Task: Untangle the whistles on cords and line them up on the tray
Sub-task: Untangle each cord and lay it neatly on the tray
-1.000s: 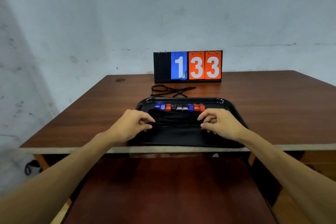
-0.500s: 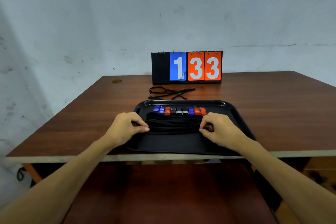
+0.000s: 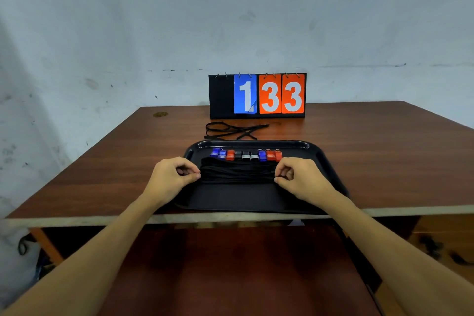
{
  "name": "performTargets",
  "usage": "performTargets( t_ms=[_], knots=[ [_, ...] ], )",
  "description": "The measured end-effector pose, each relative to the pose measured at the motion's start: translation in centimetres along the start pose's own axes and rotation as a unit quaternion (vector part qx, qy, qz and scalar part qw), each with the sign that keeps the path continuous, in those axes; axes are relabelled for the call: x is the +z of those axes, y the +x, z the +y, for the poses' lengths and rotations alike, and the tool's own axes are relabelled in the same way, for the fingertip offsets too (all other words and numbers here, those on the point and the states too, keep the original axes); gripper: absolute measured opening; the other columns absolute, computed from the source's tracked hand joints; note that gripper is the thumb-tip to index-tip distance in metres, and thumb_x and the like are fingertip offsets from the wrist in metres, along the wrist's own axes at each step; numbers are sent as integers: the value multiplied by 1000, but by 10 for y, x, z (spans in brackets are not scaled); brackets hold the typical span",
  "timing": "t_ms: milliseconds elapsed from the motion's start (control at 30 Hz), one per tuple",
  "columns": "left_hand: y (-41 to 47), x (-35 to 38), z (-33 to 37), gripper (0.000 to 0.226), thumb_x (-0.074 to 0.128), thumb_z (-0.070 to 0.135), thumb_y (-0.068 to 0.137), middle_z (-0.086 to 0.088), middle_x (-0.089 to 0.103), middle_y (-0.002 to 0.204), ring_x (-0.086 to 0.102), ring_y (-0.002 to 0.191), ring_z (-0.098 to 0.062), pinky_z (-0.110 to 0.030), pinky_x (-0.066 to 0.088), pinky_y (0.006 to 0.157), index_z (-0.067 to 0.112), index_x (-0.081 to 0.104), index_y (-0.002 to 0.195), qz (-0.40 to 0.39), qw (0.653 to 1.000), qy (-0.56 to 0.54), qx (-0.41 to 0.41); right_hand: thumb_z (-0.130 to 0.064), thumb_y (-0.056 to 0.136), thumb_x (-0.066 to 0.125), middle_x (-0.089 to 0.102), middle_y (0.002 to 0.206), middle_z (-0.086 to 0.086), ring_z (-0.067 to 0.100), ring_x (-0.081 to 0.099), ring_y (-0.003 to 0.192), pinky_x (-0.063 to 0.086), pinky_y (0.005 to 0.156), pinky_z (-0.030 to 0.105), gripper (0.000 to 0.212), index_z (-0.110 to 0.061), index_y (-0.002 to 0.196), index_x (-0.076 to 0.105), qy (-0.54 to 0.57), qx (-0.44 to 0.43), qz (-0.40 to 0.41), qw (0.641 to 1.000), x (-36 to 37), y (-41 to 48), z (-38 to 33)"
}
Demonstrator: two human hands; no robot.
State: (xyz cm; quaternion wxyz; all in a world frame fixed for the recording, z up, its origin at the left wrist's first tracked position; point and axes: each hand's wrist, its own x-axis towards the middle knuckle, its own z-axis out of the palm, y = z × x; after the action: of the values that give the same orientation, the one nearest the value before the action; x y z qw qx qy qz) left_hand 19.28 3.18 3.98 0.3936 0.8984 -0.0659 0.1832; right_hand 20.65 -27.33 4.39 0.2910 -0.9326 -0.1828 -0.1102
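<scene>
A black tray lies at the table's near edge. Along its far side stands a row of several whistles, blue, red, black and silver, side by side. Their black cords lie bunched in a band just in front of the row. My left hand pinches the left end of the cord band with thumb and forefinger. At the right end of the band, my right hand pinches the cords the same way.
A loose black cord lies on the brown table behind the tray. A flip scoreboard reading 1 33 stands at the back against the wall. A second wooden surface sits below the table's front edge.
Both hands have stayed at the ends of the cord band, fingers closing tighter on it. The view has shifted slightly; the whistles have not moved.
</scene>
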Motion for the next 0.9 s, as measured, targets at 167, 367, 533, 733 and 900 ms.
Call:
performTargets(
  t_ms=[167, 367, 533, 733, 900],
  knots=[
    [0, -1, 5, 6, 74, 21, 79, 5, 66, 76, 58, 71, -6, -14, 43, 65, 18, 69, 81, 0, 999, 34, -18, -18, 81, 72, 56, 85, -7, 8, 54, 72, 41, 62, 11, 10, -22, 80, 63, -26, -9, 5, 1000, -3, -2, -3],
    [13, 0, 14, 9, 55, 21, 93, 3, 61, 94, 57, 81, -9, -20, 42, 70, 17, 61, 99, 10, 997, 71, -24, -28, 86, 66, 51, 87, -8, 3, 51, 79, 37, 67, 11, 13, -24, 75, 60, -5, -14, 59, 998, -9, 3, -3],
    [33, 1, 23, 11, 53, 16, 93, 4, 59, 98, 54, 82, -6, -21, 40, 76, 19, 64, 95, 11, 997, 76, -9, -22, 87, 64, 54, 92, -5, 4, 52, 82, 38, 69, 12, 5, -21, 82, 62, 5, -10, 63, 998, -15, 21, -6],
    [62, 5, 11, 15, 53, 15, 93, 5, 64, 97, 60, 90, -9, -25, 48, 82, 22, 66, 94, -19, 998, 54, -21, -20, 89, 62, 56, 93, -5, 5, 54, 79, 38, 65, 9, 4, -23, 88, 61, 16, 10, 43, 999, -11, 71, -9],
    [88, 9, -14, 14, 56, 15, 92, 6, 66, 96, 60, 89, -8, -17, 45, 73, 23, 68, 94, -23, 998, 32, -40, -18, 89, 61, 61, 92, -4, 3, 54, 76, 37, 64, 9, 4, -18, 92, 64, 35, 12, 24, 999, -2, 114, -4]
  ],
)
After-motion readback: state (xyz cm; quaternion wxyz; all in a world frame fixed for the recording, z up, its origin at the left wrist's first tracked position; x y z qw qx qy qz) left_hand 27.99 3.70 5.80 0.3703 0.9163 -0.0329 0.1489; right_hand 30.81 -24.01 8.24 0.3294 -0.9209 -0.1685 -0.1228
